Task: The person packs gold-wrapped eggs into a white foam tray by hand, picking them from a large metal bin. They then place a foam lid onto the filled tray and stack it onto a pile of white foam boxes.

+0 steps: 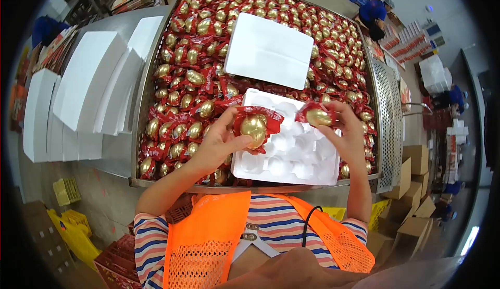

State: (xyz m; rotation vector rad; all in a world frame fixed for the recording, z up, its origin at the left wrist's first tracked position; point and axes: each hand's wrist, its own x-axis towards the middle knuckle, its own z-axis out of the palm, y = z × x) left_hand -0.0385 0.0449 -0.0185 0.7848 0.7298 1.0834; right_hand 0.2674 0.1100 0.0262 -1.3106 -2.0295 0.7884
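Observation:
My left hand (223,139) grips a gold egg in a red and clear wrapper (253,128), thumb across its near side. Between the thumb and fingers of my right hand (346,128) is a second wrapped gold egg (319,117). Both eggs are held above a white foam tray (250,169) with round hollows, which lies tilted on the heap. The hollows that show have no eggs in them; my hands and the eggs cover part of the tray's upper half. Many more wrapped gold eggs (195,77) fill the metal-rimmed table around it.
A white foam lid or tray (268,49) lies on the eggs beyond my hands. Stacked white foam pieces (86,80) stand on a metal surface at left. A perforated metal panel (385,127) borders the right side, with cardboard boxes (409,205) below it. Other people (372,13) are farther off.

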